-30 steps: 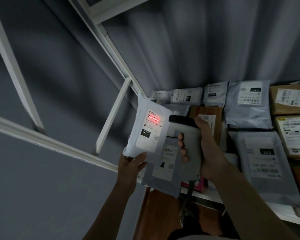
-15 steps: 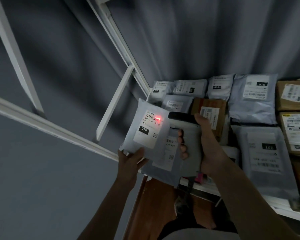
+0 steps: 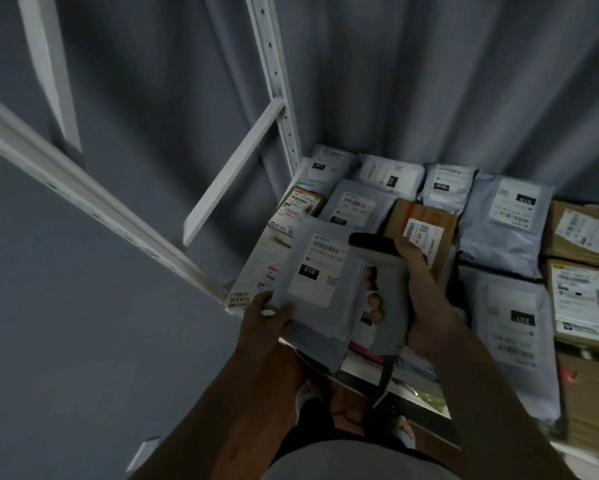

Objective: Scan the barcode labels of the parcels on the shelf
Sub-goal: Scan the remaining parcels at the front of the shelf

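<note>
Left hand pinching the lower left corner of a grey mailer, thumb on top, label with "010" facing up. Right hand wrapped round the grip of a grey barcode scanner, its dark head just beside the mailer's right edge, cable hanging down below. Mailer held low above the front left part of the white shelf, over another grey bag. Behind and to the right, more grey mailers and brown cardboard parcels lying flat, labels up, packed close together. White shelf uprights against a grey curtain.
</note>
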